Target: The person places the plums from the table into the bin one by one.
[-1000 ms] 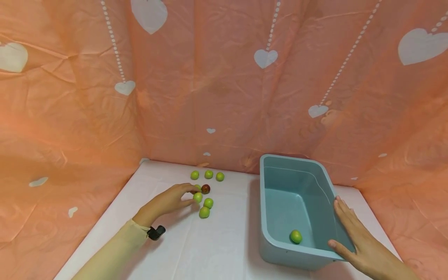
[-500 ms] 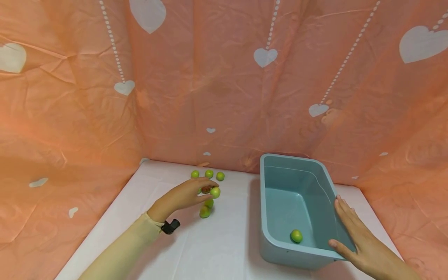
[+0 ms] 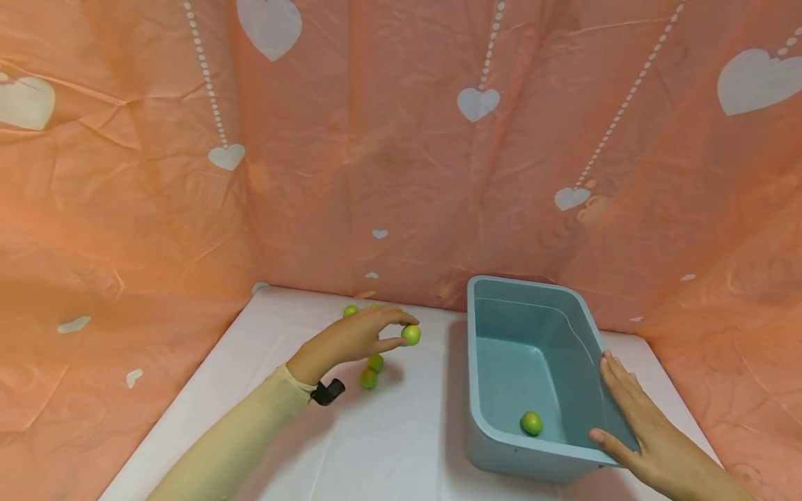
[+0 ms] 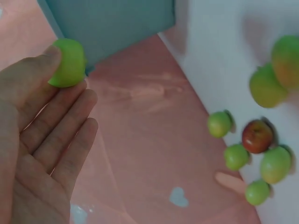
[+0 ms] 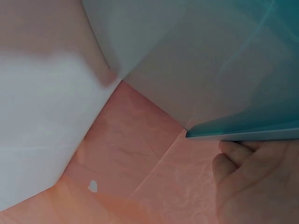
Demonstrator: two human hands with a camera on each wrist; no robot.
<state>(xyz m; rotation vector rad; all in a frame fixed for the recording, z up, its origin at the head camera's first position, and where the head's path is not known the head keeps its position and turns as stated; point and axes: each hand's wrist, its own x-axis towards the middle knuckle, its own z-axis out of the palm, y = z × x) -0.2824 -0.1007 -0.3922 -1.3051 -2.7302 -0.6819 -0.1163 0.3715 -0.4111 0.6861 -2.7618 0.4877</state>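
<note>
My left hand (image 3: 354,339) pinches a small green apple (image 3: 411,335) between thumb and fingertips, raised over the white table. In the left wrist view, that held apple (image 4: 70,64) overlaps the blue-grey bin, and the other fingers extend past it. Below and behind the hand lie more green apples (image 3: 368,378) and a red apple (image 4: 257,136), partly hidden in the head view. One green apple (image 3: 531,423) sits inside the bin (image 3: 474,390) near its front. My right hand (image 3: 658,442) rests on the bin's front right corner, fingers straight along the right rim.
The bin stands on the right of the white table (image 3: 388,445), its near rim facing me. Orange cloth (image 3: 401,174) with white hearts hangs behind the table and along both sides. A small black device (image 3: 328,392) is strapped on my left wrist.
My left hand has picked the green apple out of the group and carried it up and right, toward the bin. My right hand stays at the bin's corner.
</note>
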